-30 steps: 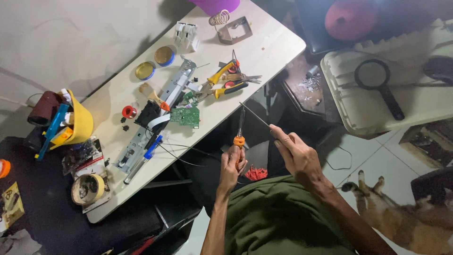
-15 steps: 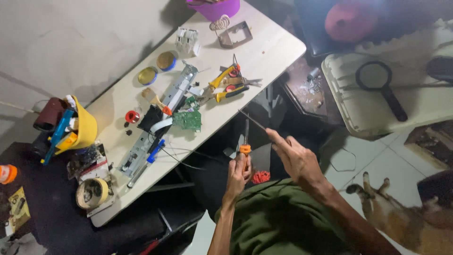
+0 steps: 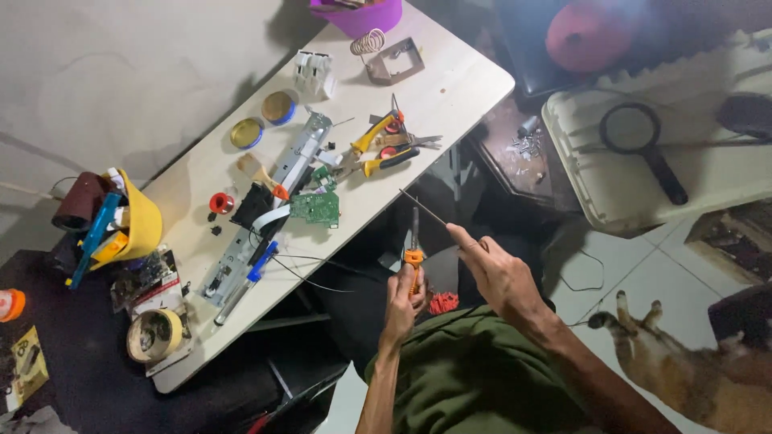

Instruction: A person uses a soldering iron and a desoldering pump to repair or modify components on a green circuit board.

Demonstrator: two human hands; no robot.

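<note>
Head view: long pale wooden desk point(image 3: 450, 88) carries a purple plastic tub point(image 3: 358, 14) and yellow bucket point(image 3: 143, 221) stuffed with tools; off its edge, left grip point(image 3: 404, 299) holds an orange-handled soldering iron point(image 3: 413, 249), right grip point(image 3: 500, 273) pinches thin wire point(image 3: 426, 207)
</note>
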